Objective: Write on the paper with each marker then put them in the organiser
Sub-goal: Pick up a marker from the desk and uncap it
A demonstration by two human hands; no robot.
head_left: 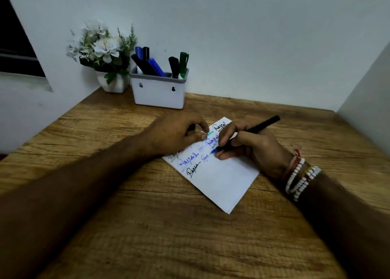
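A white sheet of paper (219,179) lies on the wooden desk (168,226), with several words in blue and black ink on its upper half. My right hand (253,150) grips a black marker (261,124), its blue tip touching the paper. My left hand (179,133) rests on the sheet's upper left corner, fingers curled; something small and dark shows between thumb and fingers, but I cannot tell what. The white organiser (158,93) stands at the back against the wall, holding several blue, black and green markers (147,61).
A white pot of pale artificial flowers (103,53) stands left of the organiser in the back corner. Walls close the desk at the back, left and right (367,101). Beaded bracelets (301,179) circle my right wrist.
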